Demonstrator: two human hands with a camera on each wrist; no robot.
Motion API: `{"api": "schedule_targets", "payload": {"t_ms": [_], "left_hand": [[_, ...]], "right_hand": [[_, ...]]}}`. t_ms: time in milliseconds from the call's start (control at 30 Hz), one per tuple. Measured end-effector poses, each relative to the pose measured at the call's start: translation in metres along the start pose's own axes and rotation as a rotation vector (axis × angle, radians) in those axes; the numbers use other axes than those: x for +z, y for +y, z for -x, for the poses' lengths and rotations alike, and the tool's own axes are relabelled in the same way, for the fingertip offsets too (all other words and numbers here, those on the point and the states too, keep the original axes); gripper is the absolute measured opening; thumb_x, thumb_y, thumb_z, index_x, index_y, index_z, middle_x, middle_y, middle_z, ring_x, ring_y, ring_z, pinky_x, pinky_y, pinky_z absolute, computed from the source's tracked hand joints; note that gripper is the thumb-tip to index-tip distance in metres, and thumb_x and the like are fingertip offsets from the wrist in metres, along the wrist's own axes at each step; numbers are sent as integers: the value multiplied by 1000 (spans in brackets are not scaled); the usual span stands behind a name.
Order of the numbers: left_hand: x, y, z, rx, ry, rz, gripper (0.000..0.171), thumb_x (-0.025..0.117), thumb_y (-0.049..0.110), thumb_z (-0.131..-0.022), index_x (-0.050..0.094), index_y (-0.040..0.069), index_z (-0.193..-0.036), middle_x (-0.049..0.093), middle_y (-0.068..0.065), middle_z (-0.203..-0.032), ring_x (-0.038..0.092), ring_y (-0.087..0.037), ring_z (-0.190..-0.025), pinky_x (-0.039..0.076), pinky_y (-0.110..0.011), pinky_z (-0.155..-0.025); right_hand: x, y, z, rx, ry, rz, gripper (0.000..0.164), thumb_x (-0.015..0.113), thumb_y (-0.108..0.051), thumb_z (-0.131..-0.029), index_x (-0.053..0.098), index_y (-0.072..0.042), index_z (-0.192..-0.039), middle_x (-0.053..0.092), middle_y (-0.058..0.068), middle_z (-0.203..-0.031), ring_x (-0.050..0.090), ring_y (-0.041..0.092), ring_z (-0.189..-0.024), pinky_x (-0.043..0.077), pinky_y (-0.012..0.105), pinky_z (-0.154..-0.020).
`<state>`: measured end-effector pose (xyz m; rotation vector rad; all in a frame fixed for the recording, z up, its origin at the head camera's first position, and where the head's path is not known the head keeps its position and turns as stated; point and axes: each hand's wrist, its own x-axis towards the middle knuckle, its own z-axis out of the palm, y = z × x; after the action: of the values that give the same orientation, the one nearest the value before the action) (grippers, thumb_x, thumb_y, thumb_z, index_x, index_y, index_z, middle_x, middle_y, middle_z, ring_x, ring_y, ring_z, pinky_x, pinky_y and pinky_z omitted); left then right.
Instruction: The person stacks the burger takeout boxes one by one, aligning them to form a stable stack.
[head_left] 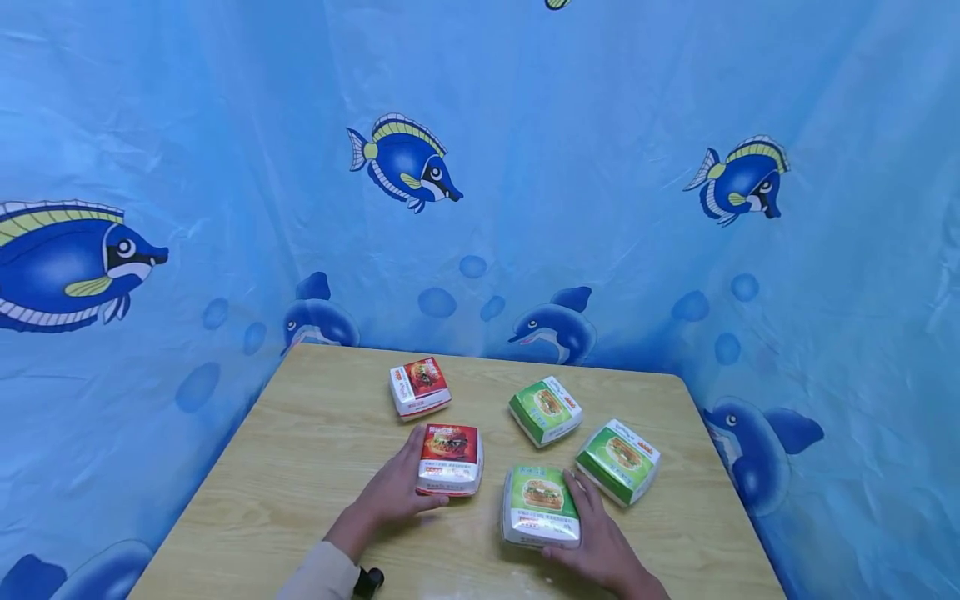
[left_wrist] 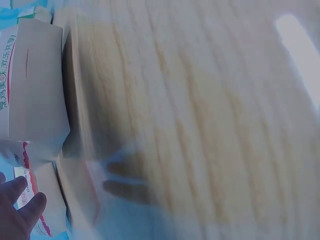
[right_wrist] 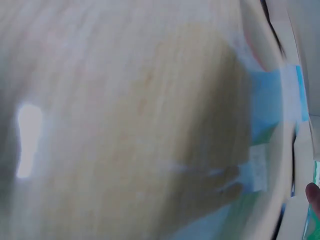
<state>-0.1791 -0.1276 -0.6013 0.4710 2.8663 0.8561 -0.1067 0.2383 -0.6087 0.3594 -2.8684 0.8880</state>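
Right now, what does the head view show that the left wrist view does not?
Only the head view shows all five burger boxes, with the left hand holding the near red box and the right hand holding the near green box, plus the fish-print curtain. Only the left wrist view shows a box's plain white side up close, motion-blurred. Both show the wooden table, burger boxes and the left hand.

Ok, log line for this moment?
left hand: holds red box | right hand: holds green box | table: three more boxes
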Motion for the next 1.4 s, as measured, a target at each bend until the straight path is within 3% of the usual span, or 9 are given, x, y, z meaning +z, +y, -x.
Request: {"api": "schedule_targets", "payload": {"t_ms": [333,633,867,1100,1400], "left_hand": [[14,-3,9,26,19,7,123,63,77,-72,5,11,-157,9,-11,-162,17,-31,-145,29,-50,-111],[16,3,13,7,48,4,125,58,83,-69,8,12,-158,12,-11,-161,21,-33,-144,31,-50,-110],[12,7,4,12,54,21,126,61,82,-68,8,12,-158,12,-9,-162,22,-32,-143,30,-48,-110],[20,2,-2,18,28,44,123,59,81,-71,2,16,-158,12,-11,-161,23,-35,-142,29,-50,-110],[29,3,-12,59,39,-20,116,51,81,-77,-2,16,-158,8,-12,-162,17,-29,-145,29,-47,-111]], "right_hand": [[-9,-2,-19,-2,-5,-12,119,76,-74,-60,25,-20,-154,27,13,-152,45,42,-125,48,55,-88],[-13,-13,-47,16,-37,-82,120,75,-73,-62,22,-20,-156,24,7,-155,37,36,-133,41,54,-99],[-11,-21,-64,30,-49,-92,119,76,-72,-61,22,-24,-156,23,6,-156,43,37,-128,44,54,-95],[-8,-23,-69,46,-74,-84,121,75,-75,-61,21,-22,-156,22,8,-157,39,37,-132,42,55,-98],[-7,-29,-82,32,-82,-71,120,72,-77,-62,18,-25,-157,20,7,-158,39,37,-132,42,56,-98]]}}
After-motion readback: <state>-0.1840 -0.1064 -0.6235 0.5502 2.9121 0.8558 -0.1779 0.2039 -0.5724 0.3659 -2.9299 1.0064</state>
